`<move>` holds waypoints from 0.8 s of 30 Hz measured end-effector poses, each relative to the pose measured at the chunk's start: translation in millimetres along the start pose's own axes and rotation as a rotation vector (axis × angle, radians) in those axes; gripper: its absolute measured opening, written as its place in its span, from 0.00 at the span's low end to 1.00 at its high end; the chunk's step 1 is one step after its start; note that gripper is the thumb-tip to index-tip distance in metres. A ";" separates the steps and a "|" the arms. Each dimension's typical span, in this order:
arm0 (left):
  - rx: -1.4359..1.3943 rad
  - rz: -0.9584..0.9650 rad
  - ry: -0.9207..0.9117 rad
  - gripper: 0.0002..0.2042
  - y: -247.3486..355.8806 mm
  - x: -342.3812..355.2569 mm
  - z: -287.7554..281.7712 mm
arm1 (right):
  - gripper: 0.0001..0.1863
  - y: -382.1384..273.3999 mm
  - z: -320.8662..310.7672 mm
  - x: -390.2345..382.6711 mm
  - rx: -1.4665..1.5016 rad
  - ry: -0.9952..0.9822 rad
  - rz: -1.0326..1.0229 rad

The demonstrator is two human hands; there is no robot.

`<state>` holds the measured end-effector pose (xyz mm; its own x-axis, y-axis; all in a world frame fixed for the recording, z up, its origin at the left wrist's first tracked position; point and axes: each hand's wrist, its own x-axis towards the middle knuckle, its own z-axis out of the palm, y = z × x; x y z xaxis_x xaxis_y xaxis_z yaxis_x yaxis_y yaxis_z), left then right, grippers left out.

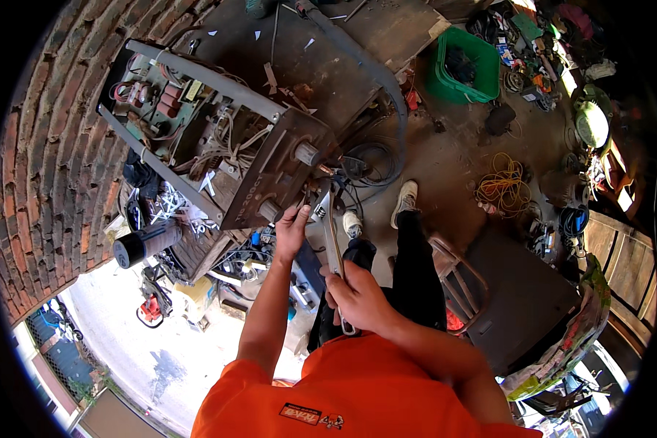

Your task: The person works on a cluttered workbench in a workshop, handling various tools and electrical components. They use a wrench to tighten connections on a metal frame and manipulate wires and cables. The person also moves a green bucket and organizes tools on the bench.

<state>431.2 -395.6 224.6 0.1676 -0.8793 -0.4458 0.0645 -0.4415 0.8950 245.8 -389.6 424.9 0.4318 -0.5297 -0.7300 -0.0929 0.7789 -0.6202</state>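
My right hand (363,296) is closed around the handle of a long metal adjustable wrench (333,244). The wrench's head points away from me, close to the front panel (274,169) of an electrical machine that looks like a welder. With its cover off, the machine shows wires, coils and a circuit board (169,108). Two round knobs or sockets (308,153) stick out of the panel. By the lower one, my left hand (292,232) pinches its fingers near the wrench head; what lies between them is too small to make out.
The machine stands on a cluttered wooden bench (204,252) beside a brick wall (51,157). A thick dark hose (365,62) curves past it. Behind are a green bin (445,80) and a yellow cable coil (504,186). A wooden chair (460,281) stands at my right.
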 end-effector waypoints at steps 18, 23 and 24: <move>0.099 -0.002 0.109 0.15 -21.2 -14.2 -14.7 | 0.11 13.8 -10.7 -0.9 -0.085 -0.051 -0.152; 0.134 -0.033 0.083 0.17 -21.7 -16.4 -21.7 | 0.11 14.3 -9.6 -1.8 -0.059 -0.059 -0.148; 0.118 -0.024 0.087 0.17 -19.2 -17.6 -20.0 | 0.11 15.5 -8.9 -2.0 -0.058 -0.060 -0.150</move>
<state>446.6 -368.1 215.6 0.2522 -0.8515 -0.4597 -0.0457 -0.4850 0.8733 235.5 -379.5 414.2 0.4977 -0.6160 -0.6106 -0.0747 0.6710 -0.7377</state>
